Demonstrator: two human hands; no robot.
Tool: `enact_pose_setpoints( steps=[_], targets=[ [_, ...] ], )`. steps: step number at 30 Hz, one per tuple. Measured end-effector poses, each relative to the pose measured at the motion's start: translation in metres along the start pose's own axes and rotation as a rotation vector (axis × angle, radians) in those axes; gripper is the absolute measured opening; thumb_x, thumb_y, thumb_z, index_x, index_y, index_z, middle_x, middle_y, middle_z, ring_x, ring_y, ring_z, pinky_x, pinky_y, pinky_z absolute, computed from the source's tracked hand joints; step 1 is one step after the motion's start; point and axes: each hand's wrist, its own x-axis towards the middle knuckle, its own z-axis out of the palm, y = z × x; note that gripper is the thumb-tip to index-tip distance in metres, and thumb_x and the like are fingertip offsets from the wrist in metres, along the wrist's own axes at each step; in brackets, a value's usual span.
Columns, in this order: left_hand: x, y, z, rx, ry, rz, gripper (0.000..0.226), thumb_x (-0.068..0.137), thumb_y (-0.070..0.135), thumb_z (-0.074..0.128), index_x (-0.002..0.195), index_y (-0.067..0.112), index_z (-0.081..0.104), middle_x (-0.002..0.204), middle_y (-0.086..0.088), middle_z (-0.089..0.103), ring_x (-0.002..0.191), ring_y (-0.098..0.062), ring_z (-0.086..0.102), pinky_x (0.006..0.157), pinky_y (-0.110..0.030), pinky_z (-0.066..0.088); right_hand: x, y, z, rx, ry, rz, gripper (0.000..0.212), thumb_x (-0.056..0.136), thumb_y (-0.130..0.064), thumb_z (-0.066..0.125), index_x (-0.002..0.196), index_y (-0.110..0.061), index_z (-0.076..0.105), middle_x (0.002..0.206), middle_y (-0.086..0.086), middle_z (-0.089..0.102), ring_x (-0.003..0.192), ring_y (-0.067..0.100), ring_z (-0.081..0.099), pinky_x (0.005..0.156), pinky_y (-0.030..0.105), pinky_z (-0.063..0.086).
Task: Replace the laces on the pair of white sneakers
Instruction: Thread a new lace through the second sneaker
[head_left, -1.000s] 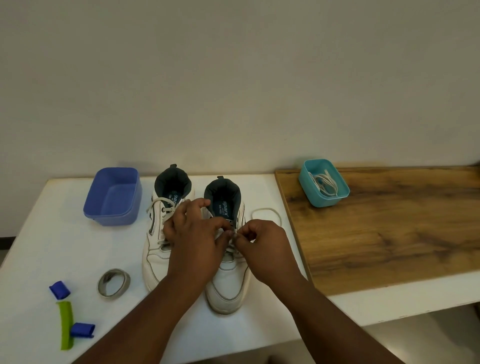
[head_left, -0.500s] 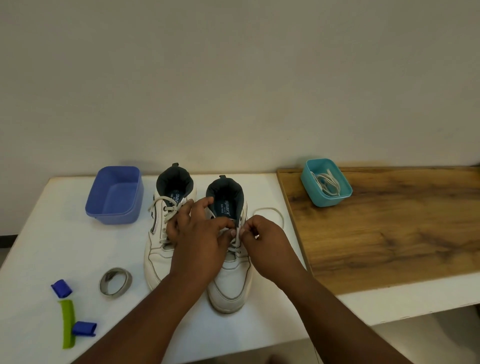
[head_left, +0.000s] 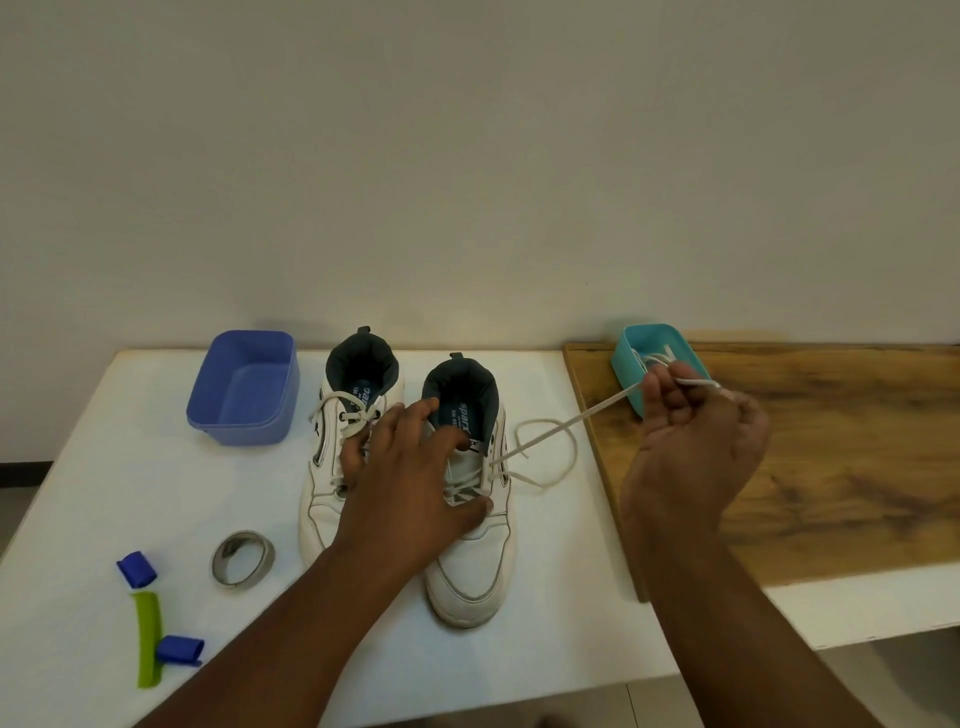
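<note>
The right sneaker is half hidden under my spread, flat-pressing left hand, while my right hand pinches its taut lace.

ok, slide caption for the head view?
Left hand steadies right sneaker; right hand pulls its lace out.

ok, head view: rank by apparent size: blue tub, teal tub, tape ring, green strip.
1. blue tub
2. teal tub, partly hidden by the right hand
3-4. tape ring and green strip: too alike to rank.
</note>
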Motion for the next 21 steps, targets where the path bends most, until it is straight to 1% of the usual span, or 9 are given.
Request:
enact_pose_setpoints(
  steps=[3,5,8,11,14,16,18,19,21],
  targets=[
    [0.000,0.001,0.000,0.015,-0.014,-0.012,0.066,0.070,0.076,0.061,0.127,0.046,0.048,0.162,0.013,0.013,0.151,-0.020,0.009,0.118,-0.052,0.012,-0.002,-0.008,0.004,-0.043,-0.063,-0.188,0.007,0.105,-0.007,0.040,0.111,-0.009,0.044,0.118,0.033,0.064,0.101,0.033,0.070,0.092,0.042,0.058],
    [0.001,0.001,0.000,0.034,-0.026,-0.014,0.066,0.070,0.078,0.060,0.127,0.046,0.047,0.162,0.013,0.012,0.151,-0.020,0.008,0.118,-0.053,0.013,-0.001,-0.009,0.004,-0.084,-0.117,-0.284,0.007,0.106,-0.009,0.037,0.107,-0.011,0.044,0.123,0.037,0.059,0.106,0.038,0.067,0.098,0.046,0.056],
    [0.001,0.000,0.001,0.042,-0.028,-0.016,0.066,0.070,0.078,0.060,0.127,0.046,0.048,0.162,0.012,0.012,0.151,-0.020,0.008,0.118,-0.053,0.013,0.002,-0.001,0.000,-0.152,-0.152,-0.301,0.007,0.107,-0.010,0.039,0.106,-0.011,0.045,0.125,0.033,0.060,0.116,0.042,0.064,0.103,0.050,0.053],
    [0.000,0.000,0.001,0.037,-0.024,-0.008,0.065,0.070,0.077,0.059,0.126,0.046,0.048,0.162,0.012,0.012,0.151,-0.020,0.009,0.118,-0.053,0.012,0.004,0.014,-0.009,-0.355,-0.240,-0.224,0.007,0.107,-0.009,0.047,0.110,-0.010,0.054,0.127,0.018,0.065,0.122,0.028,0.063,0.109,0.052,0.048],
    [0.000,0.000,0.000,0.035,-0.021,-0.001,0.066,0.070,0.079,0.057,0.127,0.046,0.048,0.162,0.012,0.012,0.151,-0.021,0.010,0.119,-0.053,0.012,0.002,0.031,-0.015,-0.673,-0.512,-0.117,0.026,0.104,-0.005,0.052,0.119,-0.023,0.064,0.141,0.001,0.061,0.137,0.016,0.052,0.117,0.045,0.041],
    [0.000,0.001,-0.001,0.033,-0.031,-0.009,0.068,0.072,0.081,0.055,0.129,0.046,0.048,0.163,0.011,0.011,0.151,-0.022,0.009,0.119,-0.054,0.011,-0.001,0.040,-0.023,-0.897,-0.799,-0.096,0.044,0.103,-0.002,0.051,0.133,-0.033,0.060,0.158,-0.010,0.043,0.146,0.005,0.037,0.121,0.031,0.034],
    [0.000,0.002,-0.001,0.030,-0.031,-0.014,0.068,0.074,0.081,0.054,0.132,0.045,0.048,0.164,0.010,0.011,0.151,-0.022,0.008,0.120,-0.054,0.010,-0.003,0.048,-0.030,-1.141,-0.945,-0.199,0.054,0.101,-0.001,0.051,0.142,-0.037,0.053,0.160,-0.017,0.034,0.146,-0.002,0.033,0.114,0.017,0.035],
    [0.000,0.002,-0.002,0.023,-0.031,-0.015,0.068,0.074,0.081,0.055,0.132,0.046,0.047,0.164,0.010,0.010,0.151,-0.022,0.008,0.120,-0.054,0.010,-0.004,0.050,-0.033,-1.219,-0.923,-0.226,0.053,0.100,-0.001,0.053,0.140,-0.037,0.053,0.155,-0.016,0.041,0.141,0.001,0.042,0.107,0.014,0.042],
    [0.000,0.001,-0.002,0.007,-0.033,-0.016,0.068,0.075,0.079,0.057,0.134,0.046,0.046,0.164,0.012,0.010,0.151,-0.021,0.007,0.120,-0.053,0.010,-0.003,0.052,-0.037,-1.316,-0.808,-0.144,0.041,0.097,-0.002,0.059,0.124,-0.033,0.057,0.134,-0.010,0.055,0.115,0.006,0.061,0.081,0.010,0.051]
  ],
)
